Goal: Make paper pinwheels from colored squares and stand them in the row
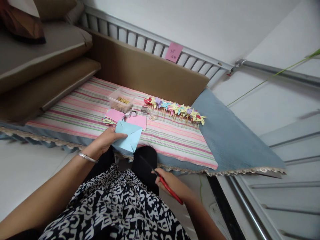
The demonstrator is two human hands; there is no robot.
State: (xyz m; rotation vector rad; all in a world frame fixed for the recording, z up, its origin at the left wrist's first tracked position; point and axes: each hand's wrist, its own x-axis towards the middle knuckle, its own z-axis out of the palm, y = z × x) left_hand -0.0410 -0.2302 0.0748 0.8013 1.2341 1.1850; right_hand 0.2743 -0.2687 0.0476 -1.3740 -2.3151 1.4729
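A light blue paper square (128, 135) is pinched between the thumb and fingers of my left hand (111, 137), with slits running in from its corners. My right hand (172, 183) grips red-handled scissors (170, 190), their dark blades pointing at the paper's lower corner. Whether the blades touch the paper I cannot tell. Just beyond the blue sheet lie a stack of coloured paper (113, 115) and a pink sheet (137, 122) on the striped cloth (175, 143).
A clear plastic box (121, 101) holds small wooden sticks. Small paper pinwheels (175, 108) on sticks stand in a row to its right. A brown board (147, 70) backs the cloth, a pink note (174, 52) hangs on the rail, and folded cushions (45, 73) lie at left.
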